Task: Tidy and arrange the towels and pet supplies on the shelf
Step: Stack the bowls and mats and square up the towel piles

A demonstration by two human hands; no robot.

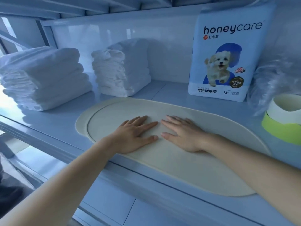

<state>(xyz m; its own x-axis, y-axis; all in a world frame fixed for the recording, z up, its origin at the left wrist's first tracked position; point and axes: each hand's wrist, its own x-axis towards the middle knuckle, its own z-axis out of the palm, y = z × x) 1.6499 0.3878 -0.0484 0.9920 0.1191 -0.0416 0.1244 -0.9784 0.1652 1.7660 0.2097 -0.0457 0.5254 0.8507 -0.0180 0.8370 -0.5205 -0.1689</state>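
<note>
Both hands lie flat, palms down, on a cream oval pet feeding mat point(179, 168) in the middle of the frame. The left hand point(135, 134) and the right hand point(182, 134) are side by side with their fingertips nearly meeting. Their fingers are straight and spread a little, pressing on the mat and gripping nothing. The mat lies flat on a pale blue shelf point(57, 124), runs from centre left to lower right, and has a raised inner rim that shows at its left end. Its near edge lies along the shelf's front lip.

At the left of the frame stands a stack of folded white towels point(44, 79). Just to its right, further back, is a second stack of white towels point(120, 72), apart from the first. In the upper right an upright pack of honeycare pet training pads point(228, 54), printed with a puppy, stands against the shelf's back wall. Crumpled clear plastic wrap point(273, 75) sits to the right of the pack. Below it, at the right edge of the frame, is a cream and lime-green pet bowl point(283, 121), cut off by the frame and close beside the mat's far right end.
</note>
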